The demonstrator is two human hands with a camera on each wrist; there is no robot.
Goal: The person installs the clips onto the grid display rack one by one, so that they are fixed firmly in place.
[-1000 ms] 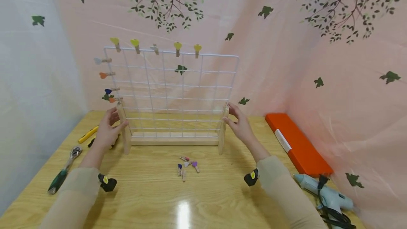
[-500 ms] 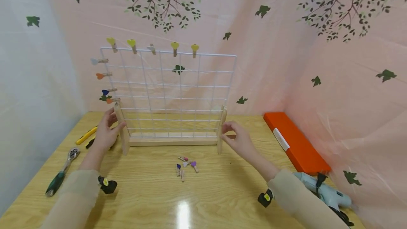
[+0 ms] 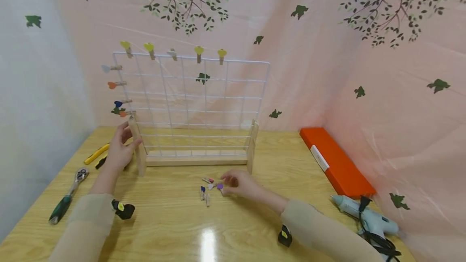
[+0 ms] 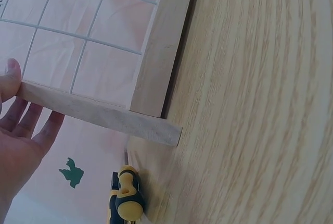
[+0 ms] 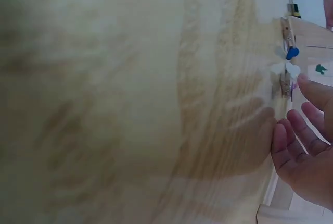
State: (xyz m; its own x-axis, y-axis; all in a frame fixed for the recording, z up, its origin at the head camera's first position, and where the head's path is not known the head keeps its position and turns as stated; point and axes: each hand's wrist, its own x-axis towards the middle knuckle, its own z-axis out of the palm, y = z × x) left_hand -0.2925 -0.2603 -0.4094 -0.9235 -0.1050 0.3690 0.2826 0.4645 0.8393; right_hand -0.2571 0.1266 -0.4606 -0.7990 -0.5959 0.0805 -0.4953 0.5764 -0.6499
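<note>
A white wire grid [image 3: 187,97] stands upright in a wooden stand [image 3: 196,161]. Heart-topped clothespins line its top and left edges, among them a yellow one [image 3: 199,50] and an orange one [image 3: 113,85]. My left hand [image 3: 120,151] holds the stand's left post [image 4: 99,113], thumb on one side and fingers on the other. In front of the stand lies a small pile of mini clothespins, with a purple-heart one [image 3: 220,187] at its right. My right hand [image 3: 242,184] is right beside that pile, fingers loosely bent and nothing between them. A white-heart clothespin [image 5: 285,70] shows near its thumb.
At the left lie a ratchet wrench [image 3: 69,195], a yellow-handled tool [image 3: 96,153] and a yellow-and-black screwdriver [image 4: 128,195]. An orange box [image 3: 335,165] and a glue gun [image 3: 367,215] with its black cord lie at the right. A printed curtain hangs behind the table.
My right hand has let go of the stand's right post and come down and left to the clothespin pile. My left hand stays on the left post.
</note>
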